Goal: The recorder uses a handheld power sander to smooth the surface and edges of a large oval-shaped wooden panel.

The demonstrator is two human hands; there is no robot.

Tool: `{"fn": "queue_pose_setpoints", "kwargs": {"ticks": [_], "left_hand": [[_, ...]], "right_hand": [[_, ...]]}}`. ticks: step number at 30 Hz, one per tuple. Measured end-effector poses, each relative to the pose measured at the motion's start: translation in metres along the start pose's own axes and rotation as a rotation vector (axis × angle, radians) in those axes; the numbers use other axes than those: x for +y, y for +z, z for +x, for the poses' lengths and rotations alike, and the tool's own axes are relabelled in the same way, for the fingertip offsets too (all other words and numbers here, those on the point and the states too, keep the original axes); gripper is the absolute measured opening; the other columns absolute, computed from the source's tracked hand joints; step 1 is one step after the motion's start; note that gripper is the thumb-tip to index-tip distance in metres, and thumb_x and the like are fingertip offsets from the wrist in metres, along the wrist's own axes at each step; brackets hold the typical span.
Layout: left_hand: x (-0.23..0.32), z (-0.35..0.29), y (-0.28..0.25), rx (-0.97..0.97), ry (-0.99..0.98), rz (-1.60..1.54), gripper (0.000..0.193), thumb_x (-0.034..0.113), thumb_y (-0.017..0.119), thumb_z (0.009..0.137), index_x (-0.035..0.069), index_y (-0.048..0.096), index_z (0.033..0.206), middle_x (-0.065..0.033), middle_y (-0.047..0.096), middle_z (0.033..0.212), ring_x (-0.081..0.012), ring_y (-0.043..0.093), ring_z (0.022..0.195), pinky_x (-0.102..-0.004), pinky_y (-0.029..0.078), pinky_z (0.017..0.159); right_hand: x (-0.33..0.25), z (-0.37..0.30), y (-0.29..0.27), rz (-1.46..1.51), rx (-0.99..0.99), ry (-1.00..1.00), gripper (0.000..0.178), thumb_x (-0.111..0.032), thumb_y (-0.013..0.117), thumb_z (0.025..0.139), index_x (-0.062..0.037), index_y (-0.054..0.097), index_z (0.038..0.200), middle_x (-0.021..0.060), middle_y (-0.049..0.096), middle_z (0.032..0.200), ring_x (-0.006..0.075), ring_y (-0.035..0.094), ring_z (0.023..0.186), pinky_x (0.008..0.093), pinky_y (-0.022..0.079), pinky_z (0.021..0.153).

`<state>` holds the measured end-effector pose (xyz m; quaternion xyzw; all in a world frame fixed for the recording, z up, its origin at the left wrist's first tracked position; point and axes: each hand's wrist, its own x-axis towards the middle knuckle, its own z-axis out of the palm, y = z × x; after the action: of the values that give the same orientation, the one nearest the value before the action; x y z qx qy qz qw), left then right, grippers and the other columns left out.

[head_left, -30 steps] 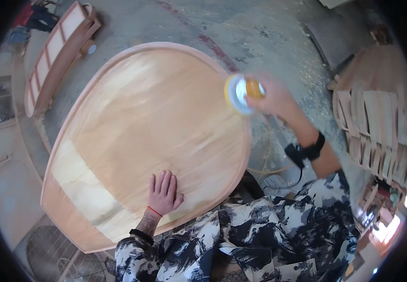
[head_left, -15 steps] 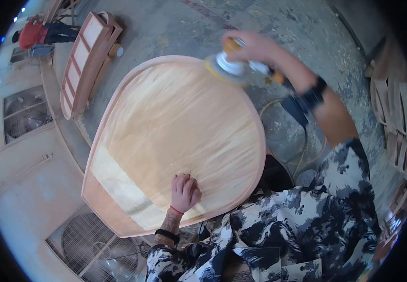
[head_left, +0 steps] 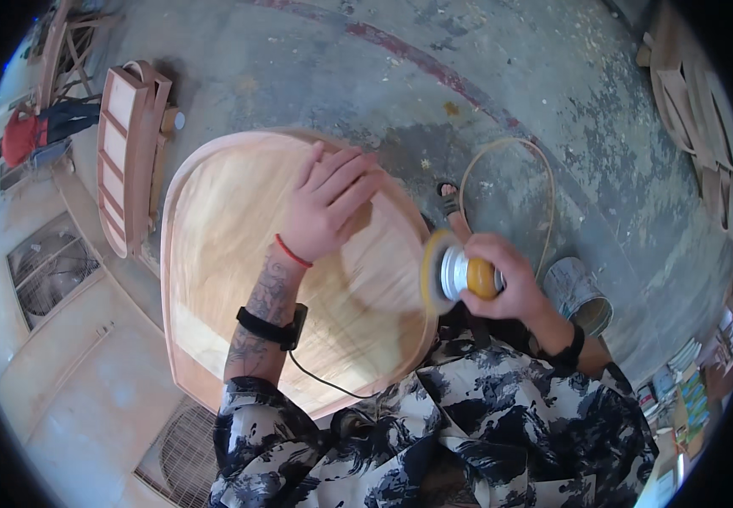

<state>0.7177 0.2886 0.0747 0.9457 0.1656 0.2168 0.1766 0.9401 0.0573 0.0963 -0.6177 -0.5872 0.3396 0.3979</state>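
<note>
A rounded wooden panel (head_left: 248, 220) with a raised pale rim lies in front of me. My left hand (head_left: 333, 203) is over its far part, fingers stretched out and close to the far rim. Whether the palm presses on the wood I cannot tell. At the panel's right edge my right hand (head_left: 506, 275) grips a round power sander (head_left: 460, 273) with a yellow top and silver body. The sander is tipped on its side, its blurred yellow-edged pad turned left toward the rim.
A thin hose (head_left: 550, 182) loops over the worn floor (head_left: 366, 93) at right, near a bucket (head_left: 576, 292). Curved wooden parts (head_left: 697, 127) stand at far right. A long wooden frame (head_left: 121, 161) and a person in red (head_left: 21, 140) are at left, beside wall fans (head_left: 53, 267).
My right hand has brought the sander from the panel's far right edge nearer to me and tipped it. My left hand has moved farther out and its fingers have straightened. The view has shifted.
</note>
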Motion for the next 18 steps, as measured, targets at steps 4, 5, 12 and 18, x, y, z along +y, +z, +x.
{"fn": "queue_pose_setpoints", "kwargs": {"ticks": [4, 5, 12, 18], "left_hand": [[-0.032, -0.016, -0.014, 0.022, -0.059, 0.086, 0.034, 0.013, 0.066, 0.078, 0.014, 0.067, 0.111, -0.0061, 0.063, 0.124, -0.0277, 0.057, 0.120, -0.0499, 0.035, 0.109], [-0.041, -0.017, -0.022, 0.051, -0.096, 0.167, 0.034, 0.013, 0.066, 0.078, 0.014, 0.067, 0.112, -0.0062, 0.063, 0.124, -0.0278, 0.057, 0.120, -0.0501, 0.036, 0.109], [-0.114, -0.079, -0.060, 0.260, -0.401, 0.206, 0.037, 0.008, 0.060, 0.084, 0.010, 0.063, 0.121, -0.0103, 0.062, 0.124, -0.0300, 0.057, 0.118, -0.0477, 0.042, 0.103], [-0.122, -0.212, -0.074, 0.419, -0.846, 0.264, 0.043, 0.013, 0.055, 0.092, 0.005, 0.054, 0.133, -0.0189, 0.055, 0.134, -0.0375, 0.050, 0.126, -0.0432, 0.040, 0.106]], "right_hand": [[0.014, 0.054, -0.006, 0.049, -0.075, 0.110, 0.047, -0.018, 0.079, 0.069, -0.0064, 0.061, 0.111, 0.0113, 0.062, 0.102, 0.0259, 0.063, 0.096, 0.0351, 0.048, 0.092], [0.013, 0.074, -0.010, 0.079, -0.134, 0.164, 0.045, -0.019, 0.077, 0.070, -0.0065, 0.061, 0.110, 0.0103, 0.062, 0.100, 0.0230, 0.062, 0.095, 0.0338, 0.047, 0.091], [-0.005, 0.197, -0.012, -0.056, -0.369, 0.160, 0.037, -0.021, 0.072, 0.075, -0.0075, 0.060, 0.107, 0.0058, 0.061, 0.100, 0.0172, 0.057, 0.096, 0.0303, 0.043, 0.091], [-0.036, 0.314, 0.025, -0.274, -0.609, 0.047, 0.033, -0.029, 0.070, 0.078, -0.0095, 0.061, 0.103, 0.0021, 0.061, 0.099, 0.0143, 0.056, 0.091, 0.0294, 0.045, 0.084]]}}
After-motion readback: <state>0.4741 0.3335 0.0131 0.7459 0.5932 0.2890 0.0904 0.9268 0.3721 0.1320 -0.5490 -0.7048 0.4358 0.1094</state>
